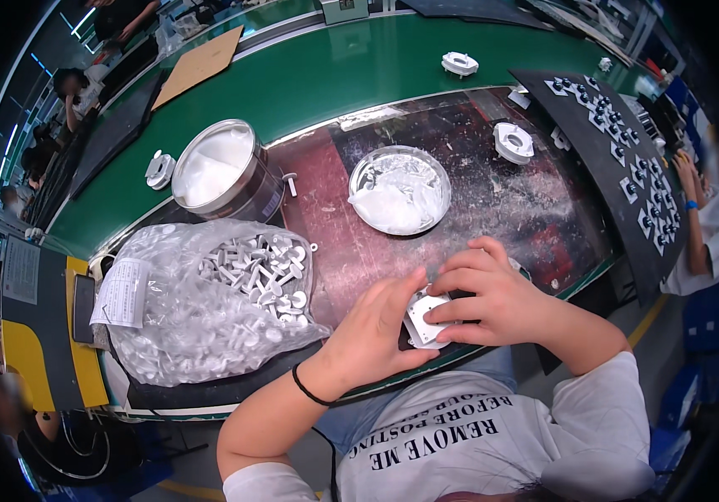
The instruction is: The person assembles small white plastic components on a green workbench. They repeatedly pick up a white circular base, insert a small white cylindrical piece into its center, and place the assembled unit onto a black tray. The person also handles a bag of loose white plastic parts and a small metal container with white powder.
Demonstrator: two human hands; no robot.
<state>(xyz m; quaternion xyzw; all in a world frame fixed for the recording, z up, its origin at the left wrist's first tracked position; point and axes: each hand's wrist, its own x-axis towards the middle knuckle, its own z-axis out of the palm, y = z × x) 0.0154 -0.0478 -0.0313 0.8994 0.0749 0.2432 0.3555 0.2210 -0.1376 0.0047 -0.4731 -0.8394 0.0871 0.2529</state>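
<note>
Near the table's front edge, a small white plastic housing (420, 325) with little holes sits between my two hands. My left hand (374, 330) grips its left side, fingers along the far edge and thumb at the near edge. My right hand (481, 297) has bent fingers over the housing's top and right side, covering much of it. Beyond them is a round metal tin lid (446, 180) with white powder and a crumpled clear plastic bag in it. To the left, a big clear bag (175, 309) is full of white plastic pins with round heads (267, 272).
A metal tin (234, 188) holding white material stands behind the bag, with a loose pin (291, 185) beside it. Similar white housings (513, 143) lie around the table. A black board (619, 151) at right carries several small parts. Another person's arm (694, 213) shows far right.
</note>
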